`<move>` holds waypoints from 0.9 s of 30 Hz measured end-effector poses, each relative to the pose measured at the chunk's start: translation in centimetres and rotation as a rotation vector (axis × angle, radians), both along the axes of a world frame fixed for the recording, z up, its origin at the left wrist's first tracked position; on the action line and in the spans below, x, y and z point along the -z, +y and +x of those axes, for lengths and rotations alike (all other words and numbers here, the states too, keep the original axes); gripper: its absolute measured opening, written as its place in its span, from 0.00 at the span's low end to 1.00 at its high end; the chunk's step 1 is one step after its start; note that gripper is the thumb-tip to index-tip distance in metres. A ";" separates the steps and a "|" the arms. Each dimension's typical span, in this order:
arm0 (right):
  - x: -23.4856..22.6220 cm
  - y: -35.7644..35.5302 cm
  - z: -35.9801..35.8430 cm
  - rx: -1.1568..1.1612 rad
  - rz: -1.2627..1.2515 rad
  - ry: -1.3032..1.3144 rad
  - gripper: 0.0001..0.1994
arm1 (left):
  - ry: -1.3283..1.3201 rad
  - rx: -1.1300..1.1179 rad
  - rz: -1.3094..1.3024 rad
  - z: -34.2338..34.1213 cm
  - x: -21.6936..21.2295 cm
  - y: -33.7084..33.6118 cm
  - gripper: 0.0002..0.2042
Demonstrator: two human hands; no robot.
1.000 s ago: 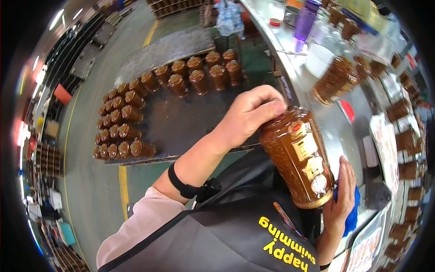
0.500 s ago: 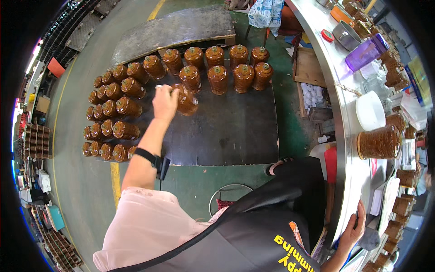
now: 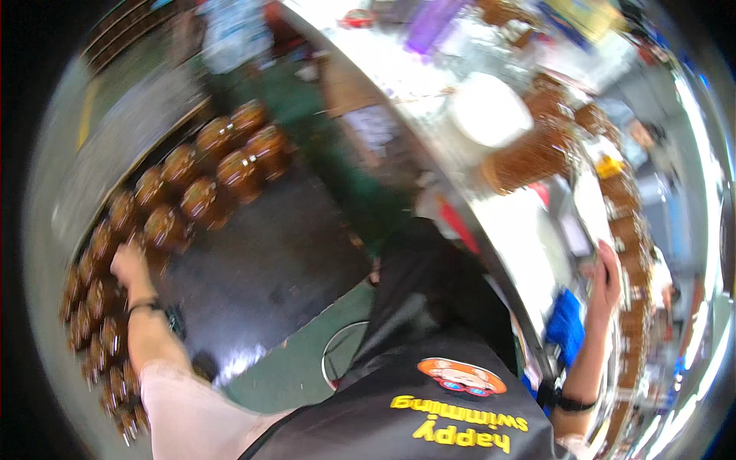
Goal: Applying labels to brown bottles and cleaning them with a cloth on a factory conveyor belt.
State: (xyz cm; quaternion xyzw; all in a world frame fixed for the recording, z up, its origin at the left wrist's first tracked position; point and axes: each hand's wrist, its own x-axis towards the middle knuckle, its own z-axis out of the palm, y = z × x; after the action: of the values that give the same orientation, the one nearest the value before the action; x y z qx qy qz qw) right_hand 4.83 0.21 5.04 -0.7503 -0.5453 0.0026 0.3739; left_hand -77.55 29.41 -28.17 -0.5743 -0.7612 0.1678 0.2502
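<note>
The left hand [image 3: 129, 264] lies among the brown jars [image 3: 203, 201] on the dark board [image 3: 268, 264] on the floor; blur hides its fingers. The right hand [image 3: 606, 280] rests on the steel counter [image 3: 521, 230], fingers together, near a blue cloth [image 3: 566, 326]

Heavy motion blur smears the whole fisheye view, softening the rows of brown lidded jars [image 3: 207, 184]. Bright overhead light glares off the shiny steel worktable [image 3: 429, 100]; edges bend and darken into a black rim.
</note>
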 end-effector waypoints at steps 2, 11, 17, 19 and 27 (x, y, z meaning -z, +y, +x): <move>-2.1 4.5 0.4 0.008 0.048 -0.096 0.12 | 0.074 0.018 0.033 -8.1 2.7 -2.2 0.13; -6.9 21.5 8.9 -0.080 -0.122 -0.486 0.21 | -0.623 0.207 0.572 5.3 0.3 -2.8 0.20; -5.2 29.6 11.6 -0.051 -0.228 -0.569 0.18 | -1.426 0.410 0.477 25.6 -11.5 -11.0 0.13; -5.2 30.7 11.0 -0.007 -0.235 -0.521 0.17 | -1.439 0.465 0.458 29.0 -14.4 -12.8 0.13; -4.8 24.8 12.0 0.012 0.014 -0.398 0.11 | -1.591 0.874 0.291 43.7 -24.7 -12.8 0.09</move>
State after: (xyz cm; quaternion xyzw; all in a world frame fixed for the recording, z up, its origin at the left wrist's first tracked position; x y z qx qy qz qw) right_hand 16.81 25.05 9.83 -0.7366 -0.6040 -0.1516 0.2640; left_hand -33.89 16.63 -3.52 -0.7200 -0.4379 -0.4837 -0.2364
